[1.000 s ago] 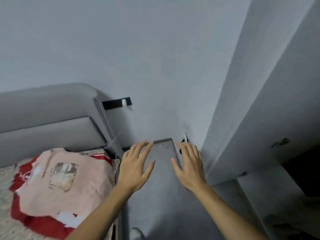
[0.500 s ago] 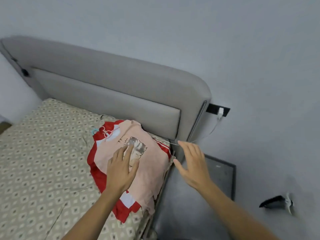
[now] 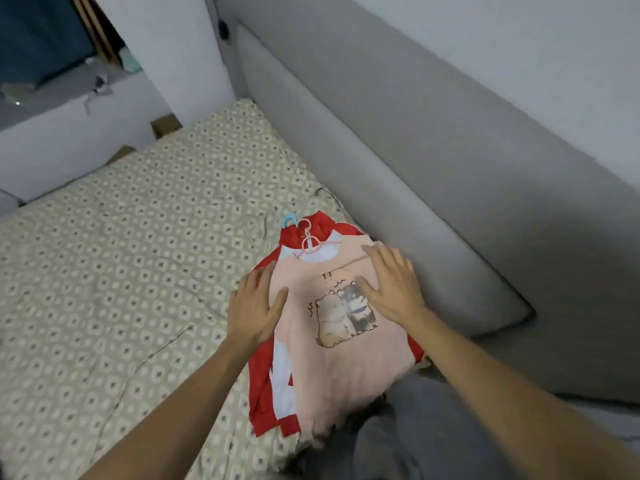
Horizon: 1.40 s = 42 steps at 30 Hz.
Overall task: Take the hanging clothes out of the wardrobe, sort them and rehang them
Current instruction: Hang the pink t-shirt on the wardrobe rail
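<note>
1. Right hand [image 3: 393, 284] has moved from beside the bed onto the pink shirt [image 3: 343, 362]; left hand [image 3: 254, 308] flat, fingers straight, nothing gripped.
2. Shirts stacked on bed [image 3: 121, 271] under both palms, hangers [image 3: 308, 242] just beyond fingertips; sorting underway, rehanging outstanding.

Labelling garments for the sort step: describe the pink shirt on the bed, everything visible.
The pink shirt is soft-looking knit fabric with a cartoon animal print on the chest. It lies flat, front up, atop a red and white garment near the headboard, still on a pink hanger. The left hand and right hand rest on it, fingers straight.
</note>
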Each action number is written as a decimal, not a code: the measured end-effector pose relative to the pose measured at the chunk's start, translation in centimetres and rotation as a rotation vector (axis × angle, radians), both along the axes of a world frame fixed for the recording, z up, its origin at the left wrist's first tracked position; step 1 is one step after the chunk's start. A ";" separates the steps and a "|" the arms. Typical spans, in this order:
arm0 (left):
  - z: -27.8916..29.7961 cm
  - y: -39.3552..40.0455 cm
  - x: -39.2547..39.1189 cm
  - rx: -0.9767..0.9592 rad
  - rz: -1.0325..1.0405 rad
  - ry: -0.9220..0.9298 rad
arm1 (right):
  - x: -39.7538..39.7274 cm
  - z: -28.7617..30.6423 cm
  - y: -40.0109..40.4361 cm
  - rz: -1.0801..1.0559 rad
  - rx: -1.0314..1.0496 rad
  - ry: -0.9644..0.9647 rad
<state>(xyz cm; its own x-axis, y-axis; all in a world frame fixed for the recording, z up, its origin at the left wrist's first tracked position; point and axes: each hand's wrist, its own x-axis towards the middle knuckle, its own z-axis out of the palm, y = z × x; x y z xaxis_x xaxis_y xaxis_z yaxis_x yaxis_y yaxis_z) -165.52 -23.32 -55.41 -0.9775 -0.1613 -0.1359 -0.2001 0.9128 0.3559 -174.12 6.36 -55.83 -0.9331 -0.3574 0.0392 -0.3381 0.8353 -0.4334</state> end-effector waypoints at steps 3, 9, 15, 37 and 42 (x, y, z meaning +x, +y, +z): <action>-4.3 -0.5 -4.5 0.009 0.107 -0.069 | -6.9 -4.9 -0.4 0.083 0.038 -0.041; -15.2 -2.1 -11.0 0.088 0.222 -0.247 | -15.9 -15.2 -3.5 0.211 0.164 -0.094; -21.4 -2.3 -15.2 0.167 0.231 -0.386 | -19.1 -21.6 -5.4 0.219 0.308 -0.064; 2.4 -0.4 -5.3 0.393 -0.248 0.196 | 2.8 5.0 2.1 -0.291 -0.029 0.002; 11.7 3.2 -0.3 0.353 -0.675 0.280 | 18.6 12.6 5.0 -0.542 -0.124 0.149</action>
<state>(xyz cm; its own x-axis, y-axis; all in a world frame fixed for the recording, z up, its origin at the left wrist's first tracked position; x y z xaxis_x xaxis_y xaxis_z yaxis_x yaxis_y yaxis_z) -165.85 -20.12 -43.76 -0.8540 0.4822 0.1955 0.4929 0.6292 0.6010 -155.52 11.40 -43.26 -0.9628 0.1863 0.1956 0.0592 0.8521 -0.5201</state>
